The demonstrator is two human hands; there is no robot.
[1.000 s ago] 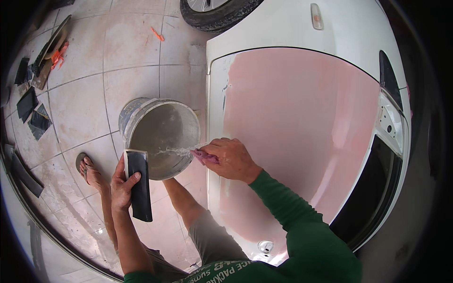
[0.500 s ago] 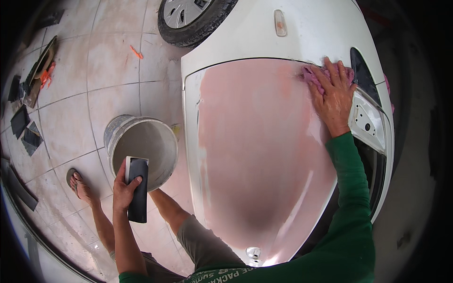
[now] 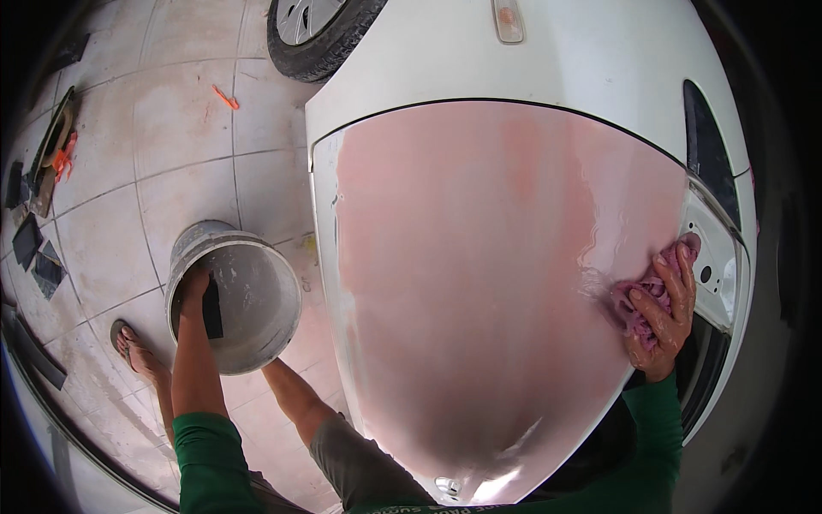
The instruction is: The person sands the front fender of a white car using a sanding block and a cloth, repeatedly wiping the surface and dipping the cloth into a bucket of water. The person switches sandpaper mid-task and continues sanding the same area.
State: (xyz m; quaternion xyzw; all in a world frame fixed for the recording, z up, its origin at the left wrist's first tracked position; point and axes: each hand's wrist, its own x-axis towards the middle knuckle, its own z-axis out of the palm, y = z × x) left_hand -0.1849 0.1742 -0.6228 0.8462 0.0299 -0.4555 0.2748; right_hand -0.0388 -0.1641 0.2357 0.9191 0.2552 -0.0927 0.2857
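- Head view, and it is at the right of the frame that the pink cloth is found, bunched up and laid against the edge of the pink-coated panel.
- A firm hold here: the cloth is clamped by the right hand, its wet fingers curled over the folds.
- Just beside it, the white mounting plate is partly overlapped by the cloth's upper end; wet streaks are spread over the panel to the upper left of the cloth.
- Over to the lower left, well apart from the right, the left hand is sunk inside the bucket; its fingers are lost in shadow, and whether they are closed on anything cannot be told.
- Right against that wrist, a black block is partly shown within the bucket.
- Farther out, the panel is bordered by white bodywork, with a wheel seen at the top and a marker light set near the upper edge.
- On the tiled floor, an orange strip is seen at upper left, and dark sheets are scattered along the left edge.
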